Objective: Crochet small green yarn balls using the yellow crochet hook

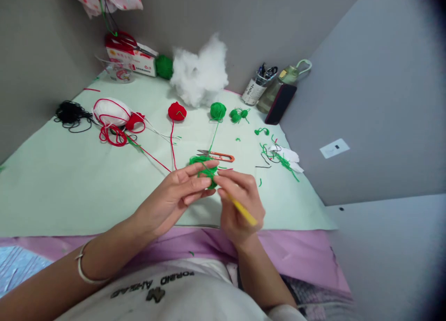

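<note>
My left hand (188, 184) is closed on a small piece of green yarn work (210, 172), pinched between thumb and fingers. In my right hand (242, 205) is a yellow-handled crochet hook (244, 211), its tip meeting the green yarn where fingers partly hide it. A green strand runs from the piece up to a green yarn ball (218, 111). Just beyond my fingers lie orange thread snips (223, 157), beside loose green yarn (198, 159).
A red yarn ball (177, 111), a white yarn ball (111, 112) and black yarn (69, 113) lie leftward. White stuffing (200, 72) sits at the back. A pen cup (254, 91), bottle (270, 94) and phone (280, 104) stand back right, near yarn scraps (285, 163).
</note>
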`<state>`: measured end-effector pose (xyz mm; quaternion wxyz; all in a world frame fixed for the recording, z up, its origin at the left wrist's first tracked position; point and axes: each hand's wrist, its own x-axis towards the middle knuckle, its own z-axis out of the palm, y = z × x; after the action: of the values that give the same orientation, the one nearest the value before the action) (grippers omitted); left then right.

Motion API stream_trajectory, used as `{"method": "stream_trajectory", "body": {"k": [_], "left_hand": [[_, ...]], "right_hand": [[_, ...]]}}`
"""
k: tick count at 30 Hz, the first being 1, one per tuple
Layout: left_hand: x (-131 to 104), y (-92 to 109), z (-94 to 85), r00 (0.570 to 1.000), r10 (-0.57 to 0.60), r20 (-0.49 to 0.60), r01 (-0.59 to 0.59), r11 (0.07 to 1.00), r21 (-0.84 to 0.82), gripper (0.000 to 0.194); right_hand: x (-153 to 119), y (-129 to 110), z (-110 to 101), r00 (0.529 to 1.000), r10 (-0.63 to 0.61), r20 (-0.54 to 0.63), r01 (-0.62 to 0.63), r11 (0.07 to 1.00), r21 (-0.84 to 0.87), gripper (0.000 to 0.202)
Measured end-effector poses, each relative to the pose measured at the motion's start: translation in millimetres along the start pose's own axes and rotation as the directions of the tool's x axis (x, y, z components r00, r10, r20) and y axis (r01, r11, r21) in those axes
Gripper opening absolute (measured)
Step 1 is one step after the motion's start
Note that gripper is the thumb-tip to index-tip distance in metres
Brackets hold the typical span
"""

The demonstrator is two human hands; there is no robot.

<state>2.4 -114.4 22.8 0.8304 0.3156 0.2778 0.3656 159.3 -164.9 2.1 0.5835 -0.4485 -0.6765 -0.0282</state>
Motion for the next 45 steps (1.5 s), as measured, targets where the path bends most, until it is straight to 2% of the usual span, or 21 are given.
{"method": "stream_trajectory", "body": {"k": [1, 3, 5, 9, 13, 18, 22, 26, 30, 34, 36, 39, 42, 45], "left_hand": [[1.0, 1.4, -0.9, 1.0, -0.016, 0.009, 0.016, 1.0, -0.026, 0.031], [2.0, 3.2, -2.0, 1.0, 0.02, 0.003, -0.02, 1.0, -0.015, 0.032], [1.7, 2.9, -2.4, 0.998, 0.063, 0.003, -0.063, 0.997, 0.046, 0.036], [-0.7, 0.6, -3.7, 0.995, 0.103, -0.001, -0.101, 0.984, 0.148, 0.035], [-1.8, 2.9, -5.8, 0.991, 0.135, -0.013, -0.13, 0.973, 0.192, 0.037], [-3.0, 4.2, -5.1, 0.982, 0.186, -0.006, -0.182, 0.964, 0.194, 0.035], [-4.8, 0.6, -4.6, 0.957, 0.29, -0.025, -0.266, 0.906, 0.33, 0.034], [-6.7, -0.8, -3.6, 0.932, 0.355, -0.079, -0.292, 0.861, 0.417, 0.045], [-5.9, 3.0, -3.3, 0.953, 0.292, -0.087, -0.248, 0.91, 0.332, 0.049], [-2.5, 6.3, -4.7, 0.986, 0.162, -0.033, -0.15, 0.961, 0.232, 0.043], [-1.5, 5.1, -5.4, 0.991, 0.132, -0.014, -0.125, 0.966, 0.228, 0.04], [-1.5, 1.1, -4.9, 0.993, 0.118, 0.007, -0.117, 0.965, 0.235, 0.035], [-1.9, -2.2, -1.1, 0.987, 0.158, -0.03, -0.148, 0.963, 0.225, 0.035], [0.0, -3.0, 3.2, 0.984, 0.162, -0.074, -0.148, 0.975, 0.164, 0.041]], "right_hand": [[2.2, -0.6, -0.4, 0.994, 0.1, -0.033, -0.096, 0.99, 0.103, 0.029], [7.1, -2.2, -0.9, 0.955, 0.291, -0.061, -0.259, 0.915, 0.308, 0.023], [11.0, -3.1, -0.6, 0.925, 0.378, -0.02, -0.337, 0.846, 0.414, 0.019], [12.2, -4.0, 0.8, 0.917, 0.396, 0.043, -0.381, 0.841, 0.385, 0.018], [10.4, -5.7, -1.7, 0.917, 0.399, 0.005, -0.368, 0.842, 0.395, 0.017], [11.3, -7.7, -6.5, 0.878, 0.478, 0.004, -0.424, 0.775, 0.469, 0.017], [11.7, -9.5, -5.2, 0.916, 0.401, -0.028, -0.352, 0.835, 0.423, 0.017], [10.0, -8.9, -2.8, 0.945, 0.328, -0.021, -0.294, 0.873, 0.388, 0.019], [9.6, -5.6, -5.3, 0.929, 0.369, -0.019, -0.333, 0.859, 0.39, 0.019], [11.1, 0.2, -6.5, 0.857, 0.514, 0.035, -0.444, 0.702, 0.557, 0.019], [11.3, 2.5, -4.2, 0.855, 0.512, 0.082, -0.455, 0.665, 0.592, 0.018], [10.5, 3.0, 0.4, 0.887, 0.45, 0.104, -0.428, 0.717, 0.55, 0.015], [7.5, 1.9, 3.1, 0.926, 0.373, 0.05, -0.357, 0.826, 0.436, 0.019], [1.5, 2.9, 3.7, 0.983, 0.181, 0.019, -0.18, 0.961, 0.209, 0.028]]}}
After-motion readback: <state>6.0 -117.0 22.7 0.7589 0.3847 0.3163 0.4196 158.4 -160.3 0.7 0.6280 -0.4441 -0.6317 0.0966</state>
